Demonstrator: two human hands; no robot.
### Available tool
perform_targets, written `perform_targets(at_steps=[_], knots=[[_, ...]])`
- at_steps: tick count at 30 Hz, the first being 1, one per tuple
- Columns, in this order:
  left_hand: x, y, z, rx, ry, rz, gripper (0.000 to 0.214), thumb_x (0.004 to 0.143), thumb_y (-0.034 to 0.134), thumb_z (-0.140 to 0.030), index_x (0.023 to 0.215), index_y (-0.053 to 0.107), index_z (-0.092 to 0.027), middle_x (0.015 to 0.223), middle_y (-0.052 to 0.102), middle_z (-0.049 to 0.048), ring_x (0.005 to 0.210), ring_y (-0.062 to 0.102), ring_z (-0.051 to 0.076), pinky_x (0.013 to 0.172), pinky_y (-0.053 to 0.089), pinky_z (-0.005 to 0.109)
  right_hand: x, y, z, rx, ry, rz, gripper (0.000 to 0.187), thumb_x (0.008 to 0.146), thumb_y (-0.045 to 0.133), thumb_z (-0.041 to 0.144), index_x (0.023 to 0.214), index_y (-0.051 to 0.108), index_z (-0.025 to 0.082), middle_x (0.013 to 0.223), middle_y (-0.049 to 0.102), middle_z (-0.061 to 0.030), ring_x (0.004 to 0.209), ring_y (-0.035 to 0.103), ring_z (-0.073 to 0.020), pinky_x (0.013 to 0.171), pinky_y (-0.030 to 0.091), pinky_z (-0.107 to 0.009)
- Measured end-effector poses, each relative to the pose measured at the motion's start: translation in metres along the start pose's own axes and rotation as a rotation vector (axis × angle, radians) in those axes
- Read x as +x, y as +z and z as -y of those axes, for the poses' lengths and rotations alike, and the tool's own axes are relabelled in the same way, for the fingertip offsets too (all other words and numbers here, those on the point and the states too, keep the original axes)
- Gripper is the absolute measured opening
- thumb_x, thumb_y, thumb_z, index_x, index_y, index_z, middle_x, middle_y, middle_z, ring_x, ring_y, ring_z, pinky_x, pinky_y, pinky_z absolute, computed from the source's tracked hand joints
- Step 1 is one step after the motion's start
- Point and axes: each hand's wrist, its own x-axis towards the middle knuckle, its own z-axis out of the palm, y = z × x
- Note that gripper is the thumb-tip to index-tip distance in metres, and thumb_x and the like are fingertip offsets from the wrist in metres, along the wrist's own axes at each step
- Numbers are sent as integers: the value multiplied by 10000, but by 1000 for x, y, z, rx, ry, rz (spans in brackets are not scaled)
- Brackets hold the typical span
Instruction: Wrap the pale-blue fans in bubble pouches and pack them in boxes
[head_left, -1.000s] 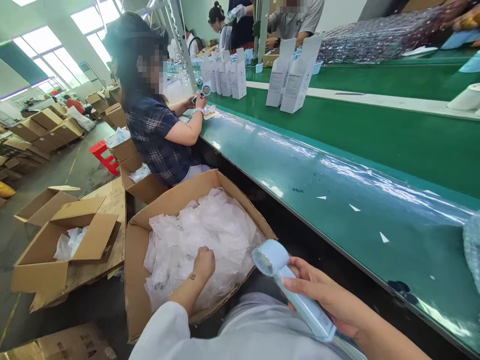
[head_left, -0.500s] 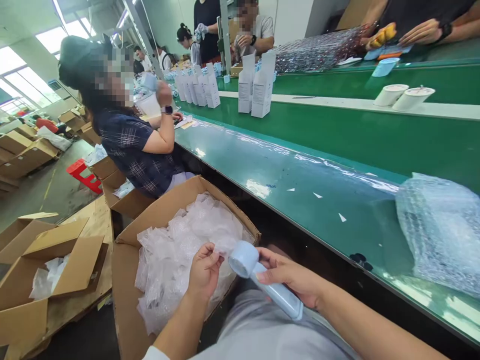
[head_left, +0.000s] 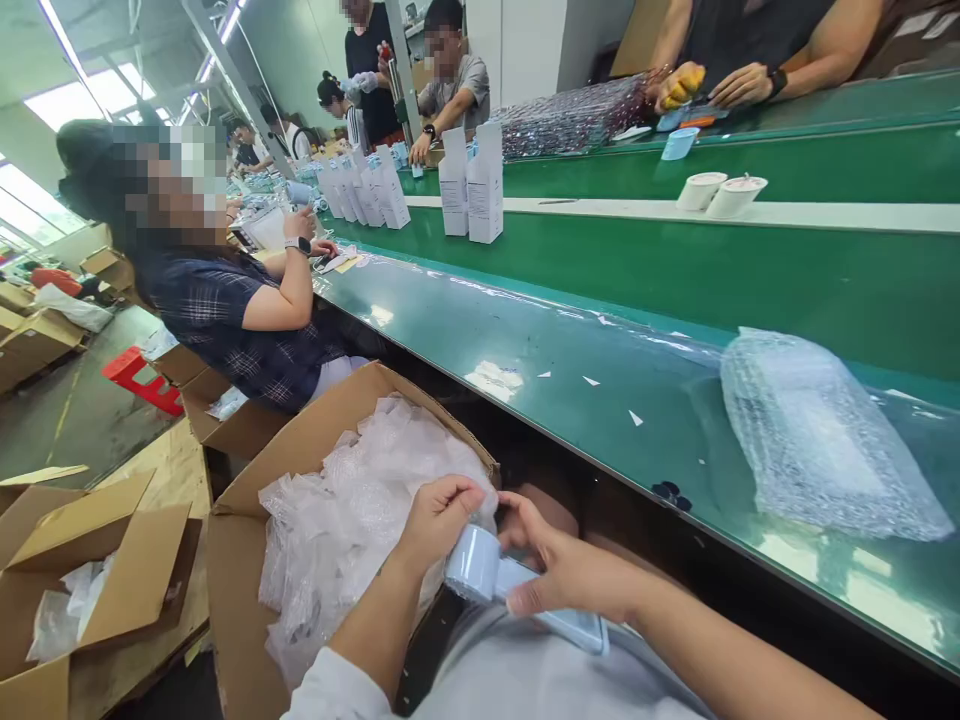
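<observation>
My right hand (head_left: 570, 572) grips a pale blue handheld device (head_left: 480, 565) by its handle over my lap; its round head points left. My left hand (head_left: 439, 518) pinches a thin clear bubble-wrap bag at the device's head, fingers closed. Just left of both hands stands an open cardboard box (head_left: 247, 480) filled with several clear bubble-wrap bags (head_left: 352, 500).
A green conveyor table (head_left: 570, 340) runs along my right, carrying a bubble-wrap bundle (head_left: 817, 440) and white product boxes (head_left: 472, 180). A seated co-worker (head_left: 225, 310) works at the table to my left. Other people stand across the belt. Open cartons (head_left: 90, 560) lie on the floor.
My left hand left the box with a bubble-wrap bag and came up to the device's head. My right hand drew the device closer. The view swung right, revealing the bundle on the table.
</observation>
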Motion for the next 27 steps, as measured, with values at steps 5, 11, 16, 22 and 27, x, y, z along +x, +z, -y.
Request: perform_targets(at_steps=[5, 11, 16, 22, 27], knots=[[-1, -17, -11, 199, 243, 214, 248, 907, 569, -327, 1033, 717, -173, 871, 662, 55, 779, 600, 155, 714, 487, 271, -3, -5, 0, 131, 27, 55, 821, 568, 853, 376, 1304, 515, 245, 985, 587, -18, 682, 562, -121, 523, 461, -212], [-21, -16, -18, 622, 752, 73, 338, 918, 451, -60, 1222, 547, -169, 919, 631, 81, 830, 572, 167, 725, 517, 300, -9, -9, 7, 201, -69, -148, 899, 610, 833, 376, 1409, 432, 289, 1171, 601, -45, 706, 567, -127, 531, 488, -236], [-40, 0, -7, 822, 950, -73, 313, 887, 449, -17, 1147, 551, -157, 858, 589, 78, 792, 546, 181, 686, 534, 316, -10, -2, 0, 222, -135, -213, 732, 623, 815, 337, 1270, 492, 219, 895, 616, 5, 636, 526, -120, 567, 468, -265], [-42, 18, 29, 814, 706, -367, 244, 884, 469, -22, 1084, 541, -142, 824, 591, 53, 735, 578, 153, 647, 541, 262, -3, 6, -13, -82, -306, -544, 511, 611, 725, 222, 1089, 544, 226, 908, 577, 8, 744, 529, -150, 665, 450, -281], [-38, 35, 6, 718, 767, -313, 193, 871, 500, -20, 983, 564, -164, 803, 597, 46, 759, 586, 160, 686, 541, 271, -1, 4, -12, 91, -167, -385, 476, 672, 747, 344, 1019, 434, 255, 762, 551, 64, 611, 517, -123, 590, 468, -279]])
